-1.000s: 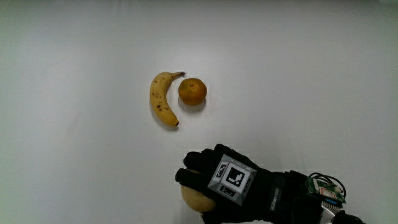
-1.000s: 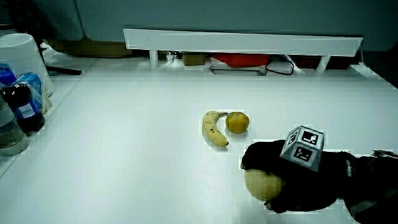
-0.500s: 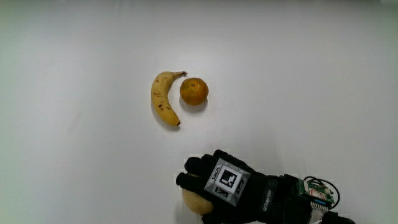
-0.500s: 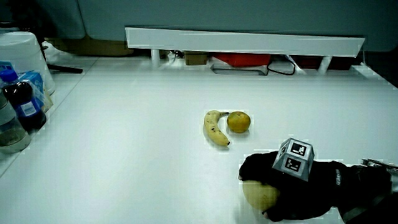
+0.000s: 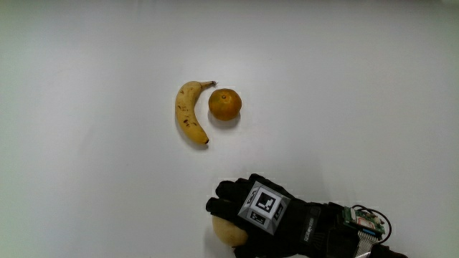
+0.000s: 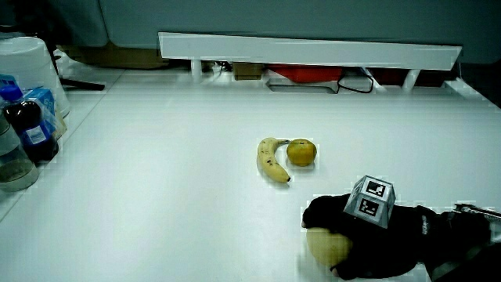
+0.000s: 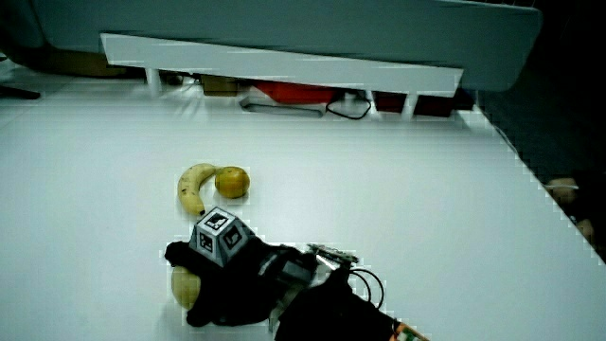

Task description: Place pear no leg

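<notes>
A pale yellow pear (image 5: 224, 231) lies low on the white table (image 5: 344, 107), nearer to the person than the banana and the orange. The gloved hand (image 5: 247, 218) covers most of it, fingers curled around it. In both side views the pear (image 6: 326, 247) (image 7: 182, 286) shows under the hand (image 6: 352, 235) (image 7: 213, 275), down at the table surface. The patterned cube (image 5: 261, 206) sits on the back of the hand.
A banana (image 5: 188, 115) and an orange (image 5: 224, 104) lie side by side farther from the person. In a side view, bottles (image 6: 27, 129) and a white container (image 6: 27, 66) stand at the table's edge. A low white partition (image 6: 309, 53) runs along the table's far edge.
The hand with the pear sank toward the table and drew a little nearer to the person in the first half second; since then it has held still.
</notes>
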{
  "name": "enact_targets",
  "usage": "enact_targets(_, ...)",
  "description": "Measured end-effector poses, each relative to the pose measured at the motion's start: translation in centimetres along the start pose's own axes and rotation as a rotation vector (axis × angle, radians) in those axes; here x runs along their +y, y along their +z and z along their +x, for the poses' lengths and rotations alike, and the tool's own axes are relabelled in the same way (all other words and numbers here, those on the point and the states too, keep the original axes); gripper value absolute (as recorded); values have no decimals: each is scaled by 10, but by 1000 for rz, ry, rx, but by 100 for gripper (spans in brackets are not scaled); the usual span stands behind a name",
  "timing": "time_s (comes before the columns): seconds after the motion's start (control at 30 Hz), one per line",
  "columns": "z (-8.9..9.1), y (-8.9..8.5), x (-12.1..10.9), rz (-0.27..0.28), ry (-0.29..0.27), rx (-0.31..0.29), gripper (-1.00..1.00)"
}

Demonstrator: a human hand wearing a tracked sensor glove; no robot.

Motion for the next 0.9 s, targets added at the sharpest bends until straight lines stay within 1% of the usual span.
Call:
enact_targets(0.03, 1, -3, 1, 0, 8, 10, 0)
enact_targets(0.07, 1, -2, 1, -2, 9, 9, -3)
enact_targets(0.13, 1, -4, 1, 2, -2, 12, -8)
enact_targets(0.17, 2, -2, 0, -4, 2, 18, -11)
enact_targets(0.23, 3, -5, 1, -7, 1, 30, -17)
enact_targets(0.3, 2, -4, 0, -4, 1, 24, -22)
enact_targets(0.37, 4, -6, 1, -6, 0, 33, -28)
enact_targets(0.4, 4, -4, 1, -8, 2, 28, -31)
enact_targets(0.43, 4, -6, 1, -20, 3, 42, -33)
enact_targets(0.47, 5, -6, 1, -15, 4, 53, -36)
enact_targets(0.5, 6, -6, 1, -16, -1, 47, -39)
enact_targets(0.6, 9, -9, 2, -24, -3, 77, -47)
enact_targets(0.63, 9, -6, 1, -21, -3, 79, -50)
enact_targets(0.67, 10, -8, 2, -29, 0, 80, -53)
enact_targets(0.7, 10, -10, 2, -21, -2, 87, -56)
enact_targets(0.8, 10, -8, 2, -28, -4, 80, -64)
enact_targets(0.83, 10, -7, 2, -36, -15, 70, -67)
enact_targets(0.87, 9, -6, 3, -41, -12, 59, -69)
enact_targets(0.9, 10, -8, 4, -54, -8, 68, -72)
